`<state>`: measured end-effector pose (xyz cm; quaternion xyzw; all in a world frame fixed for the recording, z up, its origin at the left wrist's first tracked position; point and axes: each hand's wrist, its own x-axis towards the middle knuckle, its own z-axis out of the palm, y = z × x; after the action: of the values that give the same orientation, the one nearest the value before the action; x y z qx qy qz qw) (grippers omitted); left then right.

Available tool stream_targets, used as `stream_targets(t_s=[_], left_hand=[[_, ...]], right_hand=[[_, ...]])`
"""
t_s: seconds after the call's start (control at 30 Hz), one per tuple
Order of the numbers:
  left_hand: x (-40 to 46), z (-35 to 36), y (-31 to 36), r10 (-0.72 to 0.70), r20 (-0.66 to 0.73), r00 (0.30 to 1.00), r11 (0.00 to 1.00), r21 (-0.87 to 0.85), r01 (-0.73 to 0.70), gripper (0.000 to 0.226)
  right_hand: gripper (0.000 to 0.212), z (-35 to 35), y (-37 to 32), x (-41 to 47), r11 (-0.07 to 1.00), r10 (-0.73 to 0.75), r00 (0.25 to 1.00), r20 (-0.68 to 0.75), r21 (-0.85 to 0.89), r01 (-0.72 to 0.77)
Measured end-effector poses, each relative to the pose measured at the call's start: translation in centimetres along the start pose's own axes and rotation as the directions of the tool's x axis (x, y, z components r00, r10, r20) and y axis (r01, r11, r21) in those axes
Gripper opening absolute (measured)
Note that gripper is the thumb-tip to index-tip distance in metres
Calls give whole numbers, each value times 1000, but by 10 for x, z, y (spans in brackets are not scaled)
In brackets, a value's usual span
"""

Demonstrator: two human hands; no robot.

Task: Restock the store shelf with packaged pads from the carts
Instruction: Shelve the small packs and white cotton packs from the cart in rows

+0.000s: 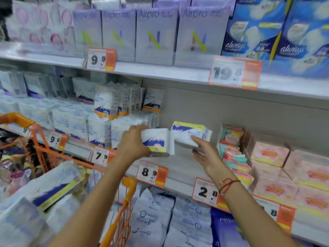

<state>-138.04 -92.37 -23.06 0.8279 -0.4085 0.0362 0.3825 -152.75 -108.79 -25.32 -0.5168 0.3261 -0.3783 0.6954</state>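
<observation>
Cart: an orange wire cart [122,207] fills the lower left of the frame, loaded with white-and-blue pad packs [53,186] lying at angles.
Left hand: the left hand [132,141], mid-frame, has its fingers curled around a white pack [157,142] with a blue mountain print and a yellow strip, held over the front edge of the middle shelf [179,168].
Right hand: the right hand [207,154], just right of centre, is fairly open, fingers extended, fingertips against the underside and side of a second pack [190,133]; a red cord bracelet [227,186] sits on the wrist.
Second pack: upside down by its lettering, yellow strip on top, just beside the first pack; whether it rests on the shelf or is lifted by the fingers I cannot tell.
Shelf gap: bare grey shelf behind both packs, between matching stock [99,129] on the left and pink and teal packs [233,154] on the right.
Price tags: orange tags along the shelf edge, one [152,172] reading 8.9 below the hands.
Upper shelf: lilac boxes [154,34] across the top centre, blue packs [277,27] at the upper right, blurred.
</observation>
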Motion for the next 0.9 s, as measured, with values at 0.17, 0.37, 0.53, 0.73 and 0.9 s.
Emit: stream_targets(t_s=[0.17,0.37,0.53,0.73,0.9], left_hand=[[34,55,18,-94,-202,975,991,-113,72,66],[83,69,2,35,-214,976,997,77,-18,66],[104,75,-12,263,-111,958,943,238,-231,64],[106,107,-52,318,-175,932,930,248,-271,63],[106,118,-67,370,-218,903,914,261,-312,69]], right_hand=[[45,-3,6,49,990,51,998,-20,-127,-53],[82,-1,3,95,943,-32,993,-110,-331,-6],[62,13,-6,129,831,-266,957,-112,-530,169],[89,28,-3,147,485,-146,986,83,-862,144],[101,38,0,161,412,-27,979,201,-890,194]])
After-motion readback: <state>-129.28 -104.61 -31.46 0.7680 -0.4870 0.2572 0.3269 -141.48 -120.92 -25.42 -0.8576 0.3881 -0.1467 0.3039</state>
